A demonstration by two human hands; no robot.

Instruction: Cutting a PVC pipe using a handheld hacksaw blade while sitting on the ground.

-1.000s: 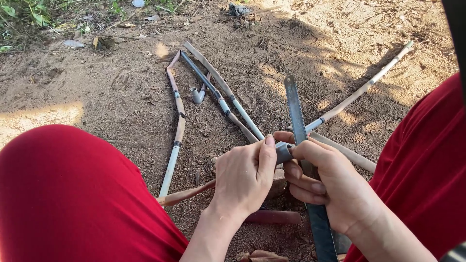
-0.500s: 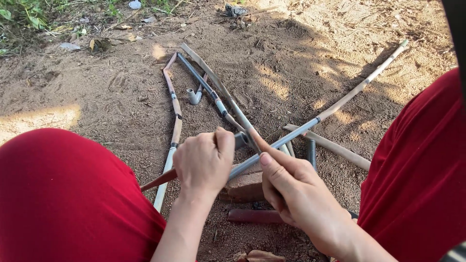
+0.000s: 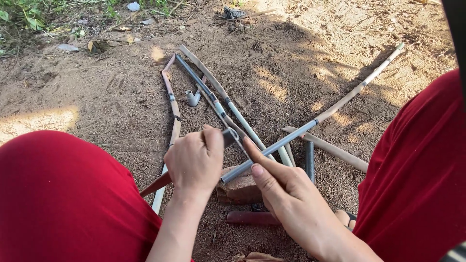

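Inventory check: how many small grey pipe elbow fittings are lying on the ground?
1. A grey elbow fitting lies on the dirt between the thin brown stick and the long grey pipe, beyond the left hand. Hands and legs may hide others.

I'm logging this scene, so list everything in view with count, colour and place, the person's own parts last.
long grey pipe: one, grey, running from the hands up to the right
blade tool: one, grey blade with reddish-brown handle, in the left hand
brick: one, reddish-brown, on the dirt under the pipe's near end
cane strips: several, tan and grey, fanned on the dirt beyond the hands
pipe elbow: one, pale grey, among the strips
short dark pipe: one, dark grey, right of the brick
weeds: green, top left
legs: two, in red cloth, either side
left hand: gripping the tool
right hand: fingers along the pipe
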